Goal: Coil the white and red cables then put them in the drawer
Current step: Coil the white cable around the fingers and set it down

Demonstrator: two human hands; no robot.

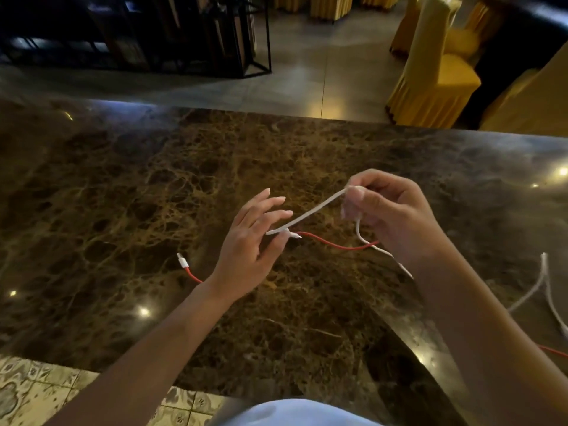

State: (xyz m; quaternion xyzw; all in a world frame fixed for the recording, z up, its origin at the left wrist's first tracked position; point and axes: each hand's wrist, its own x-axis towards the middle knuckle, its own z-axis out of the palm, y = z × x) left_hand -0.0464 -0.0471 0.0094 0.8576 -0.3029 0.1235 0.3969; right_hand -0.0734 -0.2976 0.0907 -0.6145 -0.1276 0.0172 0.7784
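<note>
A white cable stretches taut above the dark marble counter between both hands. My right hand pinches it at the upper end, and the tail hangs down past my wrist. My left hand pinches the lower end near its plug, with the other fingers spread straight. A red cable lies on the counter under the hands; its white plug end shows left of my left wrist. No drawer is in view.
More white cable lies at the counter's right edge, with a bit of red cable below it. Yellow-covered chairs stand beyond the counter at the right. A black metal rack stands on the floor at the back.
</note>
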